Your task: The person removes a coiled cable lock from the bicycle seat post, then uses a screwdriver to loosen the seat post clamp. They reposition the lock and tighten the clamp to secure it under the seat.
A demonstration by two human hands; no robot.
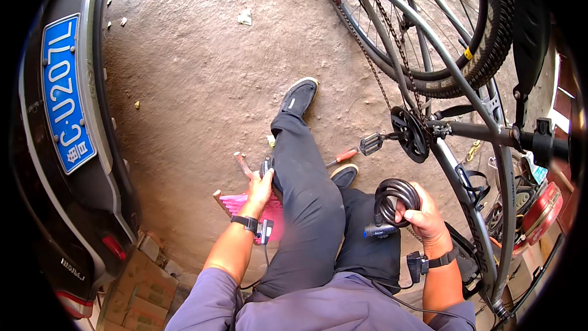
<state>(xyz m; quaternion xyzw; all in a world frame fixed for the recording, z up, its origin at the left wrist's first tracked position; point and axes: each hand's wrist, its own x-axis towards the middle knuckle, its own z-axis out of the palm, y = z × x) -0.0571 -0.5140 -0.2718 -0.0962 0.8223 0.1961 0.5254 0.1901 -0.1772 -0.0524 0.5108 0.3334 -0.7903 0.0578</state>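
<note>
A bicycle (411,138) crowds the side from 1 to 4 o'clock, a car's rear end (79,208) blocks 9 o'clock, and a red-handled tool (347,154) lies by the shoes toward 3. Between 7 and 8 o'clock sits cardboard (138,291), and past the bicycle, between 3 and 4, a red case (542,213), its contents hidden. The right hand (422,214), at 4 o'clock, curls around a coiled black cable lock (397,193); the left hand (260,190), at 7, grips a small dark object (266,166).
</note>
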